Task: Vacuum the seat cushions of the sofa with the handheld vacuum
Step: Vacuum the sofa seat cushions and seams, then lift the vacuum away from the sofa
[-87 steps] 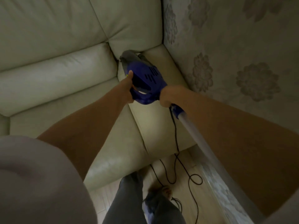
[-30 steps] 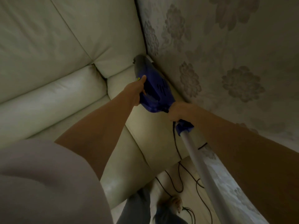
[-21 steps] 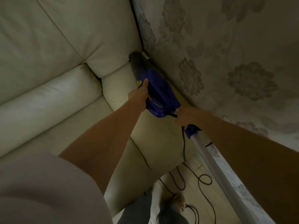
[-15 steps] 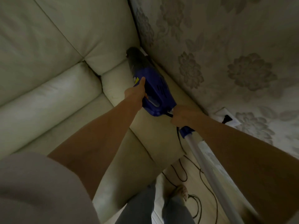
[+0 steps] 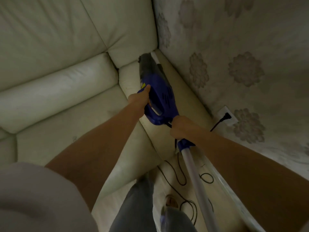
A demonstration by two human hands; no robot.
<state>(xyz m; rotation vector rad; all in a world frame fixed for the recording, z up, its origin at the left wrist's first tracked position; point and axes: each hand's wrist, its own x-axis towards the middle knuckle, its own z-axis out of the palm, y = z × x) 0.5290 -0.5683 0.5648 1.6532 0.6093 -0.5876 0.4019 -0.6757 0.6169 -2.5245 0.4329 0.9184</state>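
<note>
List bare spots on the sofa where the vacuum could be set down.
Free: the seat cushion, bordered by the lumbar roll behind and the left forearm. Crowded: the armrest against the wall, taken by the vacuum, left hand and right hand; the floor carries looped cord.

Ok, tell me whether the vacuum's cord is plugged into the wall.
Plugged in: a black plug sits in the white wall outlet; its cord's path to the vacuum is hidden.
</note>
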